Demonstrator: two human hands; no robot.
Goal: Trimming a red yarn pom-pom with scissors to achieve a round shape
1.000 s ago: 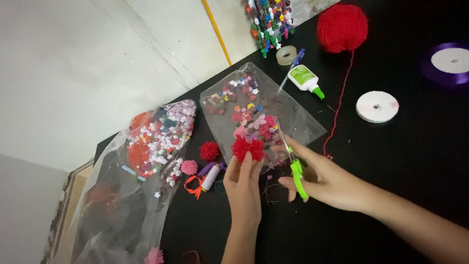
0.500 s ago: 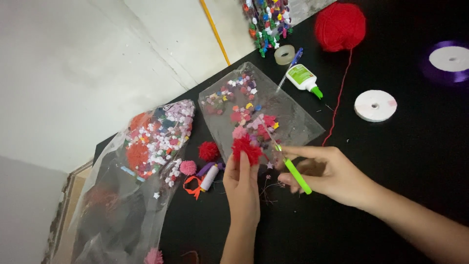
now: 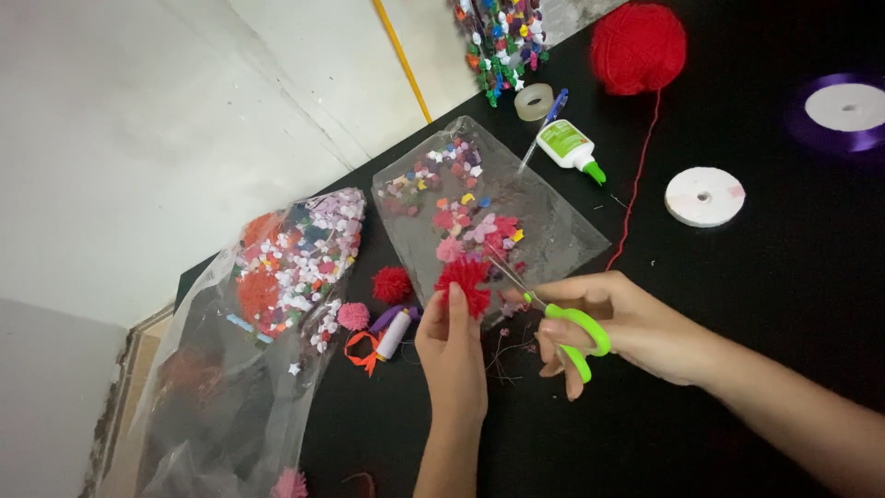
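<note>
3 pompoms (image 3: 464,284), 2 bags (image 3: 277,304), 1 scissors (image 3: 562,327)

We see the pompom (image 3: 464,283) in the left hand (image 3: 452,355) mid-table (image 3: 756,304), scissors (image 3: 553,318) in the right hand (image 3: 627,323) just right of it, blades at the pompom. Flat bag (image 3: 544,221) lies behind them. Big bag (image 3: 267,314) hangs over the table's left edge. Glue (image 3: 570,149) and tape (image 3: 533,101) sit behind the flat bag; yarn ball (image 3: 638,46) at the far edge; spool (image 3: 704,195) right of the glue.
</note>
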